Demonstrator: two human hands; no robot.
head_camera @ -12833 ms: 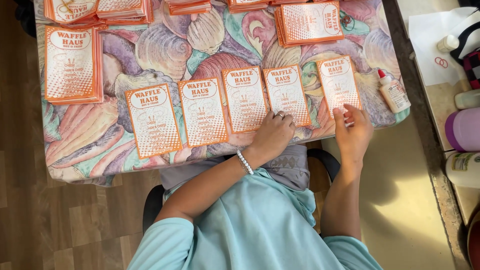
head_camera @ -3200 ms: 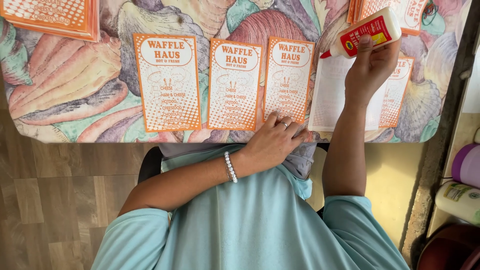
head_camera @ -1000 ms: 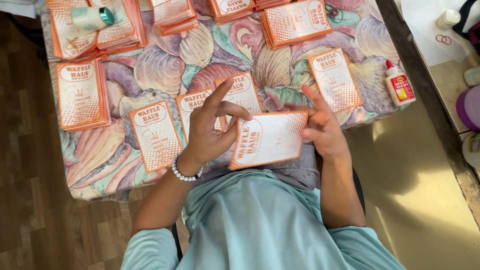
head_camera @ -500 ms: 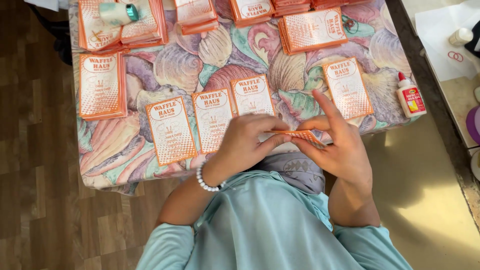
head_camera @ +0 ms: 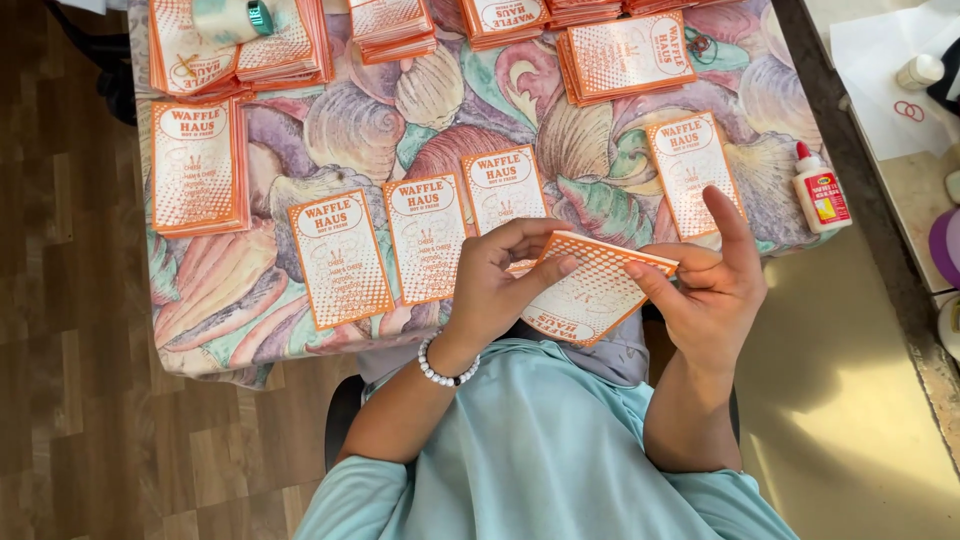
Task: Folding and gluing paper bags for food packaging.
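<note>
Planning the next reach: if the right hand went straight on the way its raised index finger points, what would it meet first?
Likely the single orange card lying on the table beyond the right hand, though height above the cloth is unclear.

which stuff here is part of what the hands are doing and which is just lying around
In hand:
left hand
right hand
folded orange card
loose cards in a row
glue bottle

Lying about:
card stacks
tape roll
rubber bands
shell-print tablecloth
</note>
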